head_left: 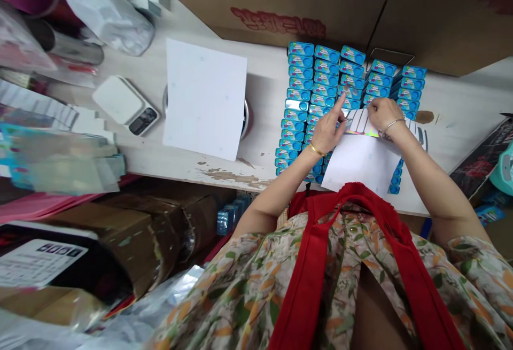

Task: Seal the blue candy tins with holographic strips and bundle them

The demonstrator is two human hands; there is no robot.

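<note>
Glossy white-striped paper sheet [359, 121]: stretching over blue oblong boxes [295, 111], long axis running left-right
Left hand [329, 128]: index pointing away, apart; grip unclear
Right hand [385, 115]: fingers clamping sheet's far edge
Room: white tabletop [452, 125] opening rightward

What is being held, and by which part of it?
A thin white sheet with silvery stripes: the right hand seems to pinch its upper edge; the left hand is at its left end, grip unclear.

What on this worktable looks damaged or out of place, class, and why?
The white table looks damaged: brown patches show along its near edge, where the surface seems worn away. Also, in the leftmost column of blue packs, one pack shows a pale, silvery top, unlike its blue neighbours.
</note>
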